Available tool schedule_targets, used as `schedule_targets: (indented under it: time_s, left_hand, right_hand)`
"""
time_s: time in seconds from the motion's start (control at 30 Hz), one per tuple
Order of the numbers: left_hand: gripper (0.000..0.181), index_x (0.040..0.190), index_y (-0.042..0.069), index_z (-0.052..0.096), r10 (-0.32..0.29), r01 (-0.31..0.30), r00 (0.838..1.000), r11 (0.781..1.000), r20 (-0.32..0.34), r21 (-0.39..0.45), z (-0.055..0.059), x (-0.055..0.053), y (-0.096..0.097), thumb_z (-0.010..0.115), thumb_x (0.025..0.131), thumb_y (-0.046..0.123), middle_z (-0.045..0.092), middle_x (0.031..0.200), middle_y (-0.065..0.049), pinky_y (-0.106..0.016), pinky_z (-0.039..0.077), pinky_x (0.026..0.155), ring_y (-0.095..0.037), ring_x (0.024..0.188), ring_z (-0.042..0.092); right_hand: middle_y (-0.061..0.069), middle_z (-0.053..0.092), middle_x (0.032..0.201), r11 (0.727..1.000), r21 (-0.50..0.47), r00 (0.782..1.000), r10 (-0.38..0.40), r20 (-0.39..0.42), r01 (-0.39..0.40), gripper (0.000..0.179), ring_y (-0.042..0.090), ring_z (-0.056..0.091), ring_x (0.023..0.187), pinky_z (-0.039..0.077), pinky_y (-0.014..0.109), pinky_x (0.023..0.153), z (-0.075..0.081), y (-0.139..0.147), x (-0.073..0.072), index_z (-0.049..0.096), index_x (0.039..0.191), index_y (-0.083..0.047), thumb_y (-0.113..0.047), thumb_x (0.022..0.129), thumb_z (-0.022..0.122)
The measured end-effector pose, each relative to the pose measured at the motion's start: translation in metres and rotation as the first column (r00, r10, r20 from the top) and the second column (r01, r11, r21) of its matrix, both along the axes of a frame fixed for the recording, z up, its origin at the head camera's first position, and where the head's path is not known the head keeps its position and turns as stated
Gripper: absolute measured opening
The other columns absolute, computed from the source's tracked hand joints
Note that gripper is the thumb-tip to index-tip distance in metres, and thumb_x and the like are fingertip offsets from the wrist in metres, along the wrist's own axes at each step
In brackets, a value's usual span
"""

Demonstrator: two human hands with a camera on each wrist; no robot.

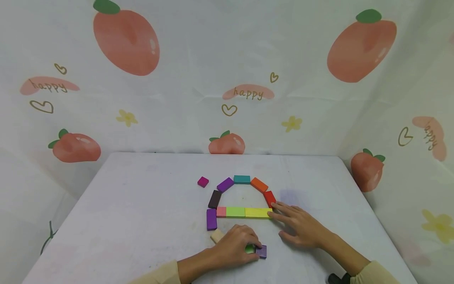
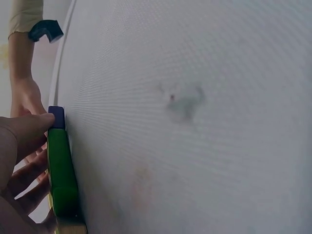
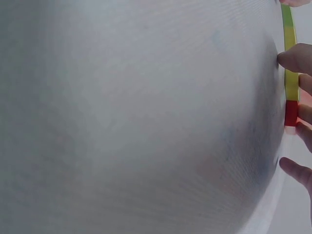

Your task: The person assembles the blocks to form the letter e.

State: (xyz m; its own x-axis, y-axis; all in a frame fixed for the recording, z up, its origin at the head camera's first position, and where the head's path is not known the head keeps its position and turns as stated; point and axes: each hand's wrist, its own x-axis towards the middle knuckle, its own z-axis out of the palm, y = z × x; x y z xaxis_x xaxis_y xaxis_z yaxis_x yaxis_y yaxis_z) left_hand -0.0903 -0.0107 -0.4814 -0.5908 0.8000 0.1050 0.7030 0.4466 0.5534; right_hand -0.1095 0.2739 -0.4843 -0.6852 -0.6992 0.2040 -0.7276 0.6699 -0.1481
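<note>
Colored blocks form a ring on the white table. Low in the ring, my left hand (image 1: 234, 246) pinches a small purple block (image 1: 261, 251) between thumb and index finger. That block abuts a green block (image 2: 63, 170), which the hand partly covers in the head view. Beyond it a tan block (image 1: 217, 236) pokes out on the left. My right hand (image 1: 301, 225) has its fingers extended, with fingertips at the right end of the yellow block (image 1: 258, 213) and by the red block (image 1: 269, 198). Its thumb is apart from the blocks.
Pink (image 1: 221, 212) and lime (image 1: 235, 212) blocks continue the yellow row. Purple (image 1: 211, 219), black (image 1: 214, 199), another purple (image 1: 225, 184), teal (image 1: 242, 180) and orange (image 1: 259, 184) blocks curve around above. A magenta block (image 1: 203, 182) lies outside. A printed curtain (image 1: 191, 59) hangs behind.
</note>
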Motion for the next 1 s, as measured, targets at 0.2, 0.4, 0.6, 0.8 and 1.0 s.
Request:
schedule_targets:
  time_s: [0.2,0.4,0.6,0.8,1.0]
  left_hand:
    - [0.022,0.108,0.023,0.078,0.01,-0.01,0.999,1.0,-0.033,0.006,0.0002,0.0015,-0.0012,0.077,0.088,0.031,0.068,0.102,0.016,-0.023,0.046,0.09,0.001,0.101,0.058]
    - [0.024,0.109,0.024,0.077,0.036,-0.035,0.999,0.999,-0.035,0.012,-0.0002,0.0032,-0.0029,0.078,0.087,0.033,0.067,0.101,0.018,-0.025,0.047,0.091,0.001,0.102,0.057]
    - [0.022,0.108,0.023,0.077,0.047,-0.046,0.998,0.998,-0.035,0.034,-0.003,0.0041,-0.0033,0.078,0.087,0.031,0.068,0.1,0.017,-0.023,0.047,0.089,0.001,0.101,0.058]
    - [0.024,0.109,0.022,0.077,0.055,-0.054,0.998,0.998,-0.015,0.046,-0.0042,0.004,-0.0025,0.078,0.087,0.028,0.069,0.1,0.018,-0.022,0.047,0.088,0.002,0.1,0.058]
    - [0.024,0.111,0.022,0.076,0.051,-0.05,0.999,0.998,-0.007,0.048,-0.0054,0.0041,-0.0035,0.078,0.087,0.027,0.069,0.101,0.018,-0.022,0.047,0.087,0.002,0.101,0.058]
  right_hand:
    - [0.008,0.052,0.147,1.0,0.003,1.0,-0.002,0.001,0.002,0.065,0.029,0.05,0.133,0.052,0.054,0.093,-0.0009,0.0001,-0.0002,0.057,0.143,-0.022,-0.032,0.082,0.078]
    - [0.008,0.052,0.147,1.0,0.007,1.0,-0.01,0.006,0.01,0.065,0.029,0.05,0.133,0.052,0.054,0.093,-0.0013,-0.0001,-0.0004,0.057,0.143,-0.023,-0.033,0.082,0.078]
    - [0.008,0.052,0.147,1.0,0.003,1.0,-0.005,-0.009,0.005,0.065,0.029,0.05,0.133,0.052,0.054,0.093,-0.0016,-0.0002,-0.0001,0.057,0.142,-0.022,-0.033,0.082,0.078]
    - [0.009,0.052,0.147,1.0,-0.003,1.0,-0.003,-0.011,0.003,0.066,0.029,0.051,0.133,0.052,0.054,0.093,-0.0015,0.0001,0.0,0.057,0.142,-0.022,-0.032,0.081,0.079]
    - [0.009,0.052,0.147,1.0,0.0,1.0,-0.003,-0.014,0.003,0.066,0.029,0.051,0.133,0.052,0.054,0.093,-0.0016,0.0002,-0.0001,0.057,0.142,-0.022,-0.032,0.081,0.079]
